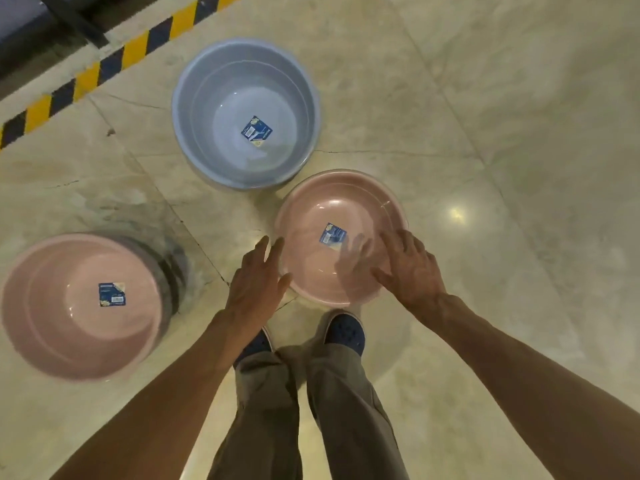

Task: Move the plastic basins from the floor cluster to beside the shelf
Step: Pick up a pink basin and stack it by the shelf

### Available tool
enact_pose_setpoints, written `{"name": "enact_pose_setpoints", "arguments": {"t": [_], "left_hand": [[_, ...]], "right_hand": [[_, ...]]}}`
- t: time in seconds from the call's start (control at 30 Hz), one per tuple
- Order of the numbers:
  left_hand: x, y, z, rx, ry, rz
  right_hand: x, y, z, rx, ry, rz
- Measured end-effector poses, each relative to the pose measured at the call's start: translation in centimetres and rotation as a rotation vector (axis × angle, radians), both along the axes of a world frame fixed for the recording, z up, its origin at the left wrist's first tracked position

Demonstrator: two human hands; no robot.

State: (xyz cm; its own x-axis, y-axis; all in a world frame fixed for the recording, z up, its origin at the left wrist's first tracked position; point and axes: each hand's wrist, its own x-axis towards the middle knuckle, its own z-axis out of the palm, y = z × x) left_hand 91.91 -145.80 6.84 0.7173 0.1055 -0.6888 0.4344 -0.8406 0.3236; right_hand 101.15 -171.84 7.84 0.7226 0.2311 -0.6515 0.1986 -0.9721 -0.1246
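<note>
While you stand over the floor (485, 98), both your hands reach down toward the small pink basin (332, 209) just ahead of your shoes (346, 332). Your left hand (256, 282) hangs at its near-left rim, fingers straight and slightly spread, holding nothing. Your right hand (412, 268) is over the basin's right side, fingers spread and loose; whether it touches the rim is hard to tell through the blur. A blue basin (242, 81) sits just beyond the pink one, nearly touching it. A larger pink basin (52, 323) lies well apart to your left. Each basin carries a blue label inside. A yellow-and-black hazard stripe (86, 81) crosses the floor at upper left.
</note>
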Motion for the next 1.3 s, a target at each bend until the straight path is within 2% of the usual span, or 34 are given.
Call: {"name": "enact_pose_setpoints", "arguments": {"t": [0.27, 0.47, 0.6, 0.77, 0.93, 1.2, 1.3], "left_hand": [[0.9, -0.4, -7.6, 0.025, -0.035, 0.061], [1.2, -0.5, -10.9, -0.069, -0.126, 0.125], [1.1, -0.3, -11.0, -0.049, -0.145, 0.124], [0.1, 1.0, -9.5, -0.094, -0.182, 0.184], [-1.1, 3.6, -5.4, -0.142, -0.202, 0.307], [-6.5, 11.6, 2.2, -0.070, -0.317, 0.509], [-10.3, 14.8, 5.1, -0.034, -0.330, 0.654]], "right_hand": [[0.2, -4.6, -8.5, 0.069, 0.054, -0.436], [-0.6, -4.9, -11.3, 0.172, 0.043, -0.550], [-1.1, -4.7, -11.6, 0.167, 0.045, -0.598], [-0.9, -3.8, -9.3, 0.160, 0.065, -0.597], [0.1, -1.2, -4.5, 0.198, 0.052, -0.544], [1.0, 8.9, 4.3, 0.383, 0.029, -0.244], [0.7, 14.3, 6.7, 0.408, 0.051, -0.100]]}}
